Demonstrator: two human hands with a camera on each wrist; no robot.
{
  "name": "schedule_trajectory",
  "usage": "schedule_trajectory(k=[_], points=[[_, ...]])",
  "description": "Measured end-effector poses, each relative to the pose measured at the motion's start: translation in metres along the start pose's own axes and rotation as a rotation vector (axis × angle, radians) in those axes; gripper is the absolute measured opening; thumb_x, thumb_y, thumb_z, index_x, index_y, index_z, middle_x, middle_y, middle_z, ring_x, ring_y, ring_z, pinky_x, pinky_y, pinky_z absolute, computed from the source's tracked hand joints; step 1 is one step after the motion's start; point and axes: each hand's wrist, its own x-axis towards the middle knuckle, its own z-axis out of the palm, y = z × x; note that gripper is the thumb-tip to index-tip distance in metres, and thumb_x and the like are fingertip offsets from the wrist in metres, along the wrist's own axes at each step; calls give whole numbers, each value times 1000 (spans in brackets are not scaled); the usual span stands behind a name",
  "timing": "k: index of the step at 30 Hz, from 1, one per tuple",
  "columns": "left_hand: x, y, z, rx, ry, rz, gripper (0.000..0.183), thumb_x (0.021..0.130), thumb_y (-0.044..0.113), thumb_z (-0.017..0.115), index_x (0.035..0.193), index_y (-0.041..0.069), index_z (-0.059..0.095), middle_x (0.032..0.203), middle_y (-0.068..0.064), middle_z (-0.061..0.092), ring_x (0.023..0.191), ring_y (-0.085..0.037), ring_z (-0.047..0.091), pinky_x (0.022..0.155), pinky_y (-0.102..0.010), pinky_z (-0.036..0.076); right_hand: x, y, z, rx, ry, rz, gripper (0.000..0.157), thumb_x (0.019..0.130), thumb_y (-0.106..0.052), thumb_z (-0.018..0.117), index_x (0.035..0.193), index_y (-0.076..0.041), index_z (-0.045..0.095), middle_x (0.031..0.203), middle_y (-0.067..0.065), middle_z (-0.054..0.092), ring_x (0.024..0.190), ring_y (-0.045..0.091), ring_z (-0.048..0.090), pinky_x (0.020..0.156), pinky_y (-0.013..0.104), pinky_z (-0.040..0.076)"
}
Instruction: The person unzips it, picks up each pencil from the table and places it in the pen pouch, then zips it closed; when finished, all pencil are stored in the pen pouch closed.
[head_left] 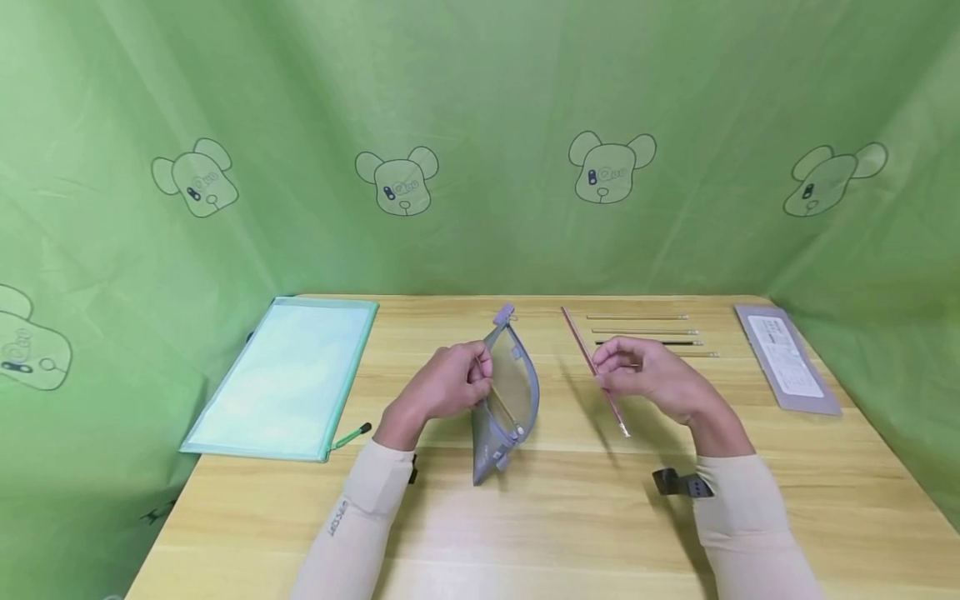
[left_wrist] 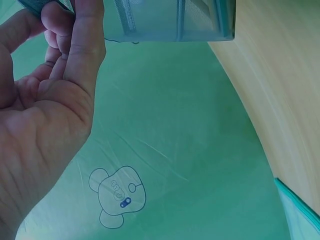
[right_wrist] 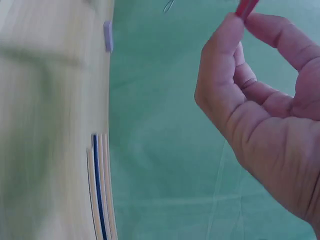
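A grey zip pouch (head_left: 487, 446) stands in the middle of the table with its mouth spread apart. My left hand (head_left: 450, 379) pinches its near-left edge between thumb and fingers; part of the pouch's mesh (left_wrist: 150, 20) shows at the top of the left wrist view. Inside the opening lies a wooden pencil (head_left: 504, 406), its eraser end toward me. To the right of the pouch, my right hand (head_left: 652, 375) pinches a red pencil (head_left: 580, 340) by its middle, tilted, with the eraser end low and toward me. In the right wrist view the red pencil (right_wrist: 246, 7) shows between thumb and fingertip.
Several pencils (head_left: 645, 332), one of them black (head_left: 675, 342), lie side by side behind my right hand. A teal zip folder (head_left: 285, 375) lies at the left, a purple-grey labelled pack (head_left: 787, 358) at the right. A small purple block (head_left: 504, 314) sits beyond the pouch. Green curtain surrounds the table.
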Motion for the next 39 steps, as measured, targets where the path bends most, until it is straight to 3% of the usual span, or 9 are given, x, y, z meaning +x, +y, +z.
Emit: schedule_trajectory(k=[6,12,17,24,28,32,39], points=[[0,1,0,13,12,7,11,97,0,68,97,9,63,75,-1,62,64,-10,59,58,-24,55,5,-9,14,99,-114,23,23,94,1,71,115,1,61,94,-3,70,89,15,69,84,29,63],[2,3,3,22,28,10,12,96,-1,68,97,9,63,76,-1,62,66,-10,60,58,-22,53,12,-10,31,77,-195,73,26,92,0,69,116,4,60,92,-3,68,87,13,67,83,28,61],[3,5,8,32,11,23,13,95,-1,69,97,10,63,77,0,61,67,-10,57,58,-21,51,18,-7,42,70,-203,116,30,92,-2,69,119,6,59,94,2,69,89,17,69,86,34,63],[3,11,15,51,-43,46,13,96,1,70,97,11,62,76,2,58,67,-9,53,58,-20,48,22,-4,54,74,-116,117,35,94,-6,71,123,6,56,102,10,73,94,23,73,92,36,63],[3,12,17,45,-53,62,13,95,0,70,96,11,62,74,3,57,65,-9,52,57,-20,47,25,-5,64,58,-19,83,36,94,-7,73,123,8,57,109,13,65,95,22,70,89,32,63],[3,12,18,18,-49,56,14,96,-1,70,97,11,62,75,1,59,65,-9,54,57,-21,49,28,-10,77,48,85,25,34,98,-9,72,123,10,58,112,14,61,94,18,69,88,28,63],[3,9,12,-48,-6,36,10,98,0,68,98,8,62,76,-2,64,65,-15,67,58,-25,56,26,-21,82,109,157,-24,21,104,-4,64,120,9,60,109,16,67,91,11,74,91,26,64]])
